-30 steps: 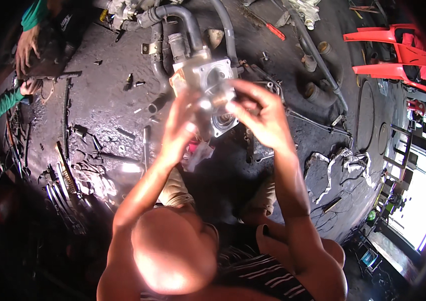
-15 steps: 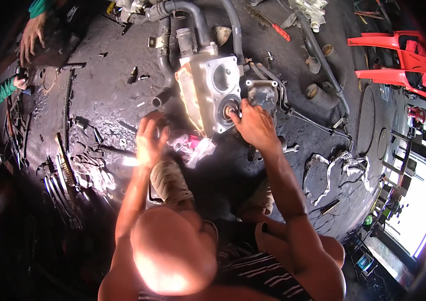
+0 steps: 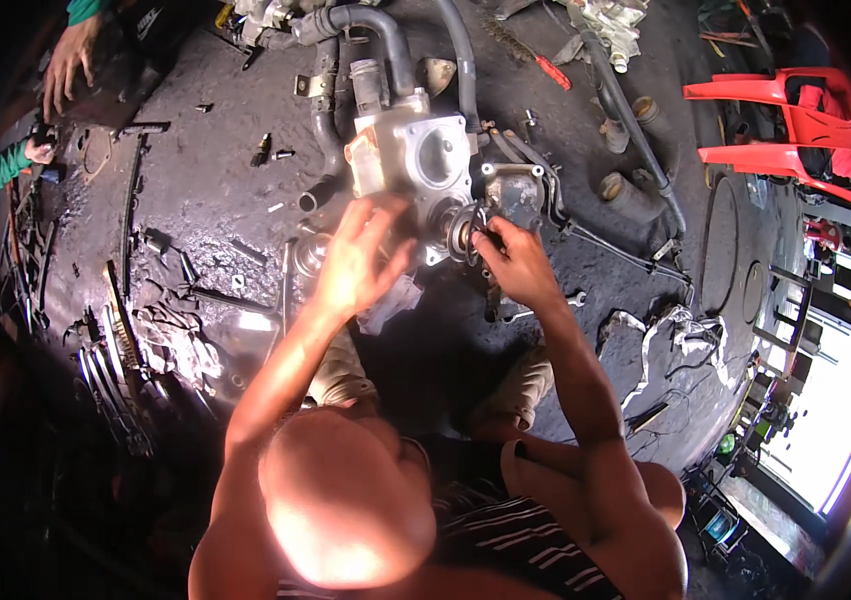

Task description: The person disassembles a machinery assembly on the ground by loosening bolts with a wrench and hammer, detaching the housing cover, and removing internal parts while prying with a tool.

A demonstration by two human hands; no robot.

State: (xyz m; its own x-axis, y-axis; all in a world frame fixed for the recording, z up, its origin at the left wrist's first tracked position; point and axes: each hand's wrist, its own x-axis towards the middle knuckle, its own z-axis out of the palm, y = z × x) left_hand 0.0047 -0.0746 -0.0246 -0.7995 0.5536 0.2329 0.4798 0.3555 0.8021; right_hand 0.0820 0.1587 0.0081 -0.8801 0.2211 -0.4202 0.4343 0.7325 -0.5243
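Observation:
A silvery cast-metal thermostat housing [image 3: 385, 150] stands in front of me, with a large round opening and a lower one on its face. At the lower opening, my right hand [image 3: 520, 262] grips a round metal thermostat [image 3: 460, 238] with a dark ring round it. Whether the thermostat is partly inside the opening is hard to tell. My left hand [image 3: 363, 262] reaches across the housing's lower left side, fingers apart and slightly blurred, holding nothing that shows. Just below it lies a crumpled clear plastic bag [image 3: 390, 305].
Dark hoses [image 3: 385, 25] run behind the housing. A dirty metal cover [image 3: 515, 192] lies to its right, with a wrench [image 3: 547, 308] nearer me. Several tools [image 3: 110, 375] lie at left. Red plastic chairs [image 3: 795, 130] stand at right. Another person's hand [image 3: 69, 65] shows at upper left.
My left hand has moved right and up to the housing's side. My right hand has shifted slightly down and outward, and the thermostat now shows at the lower opening.

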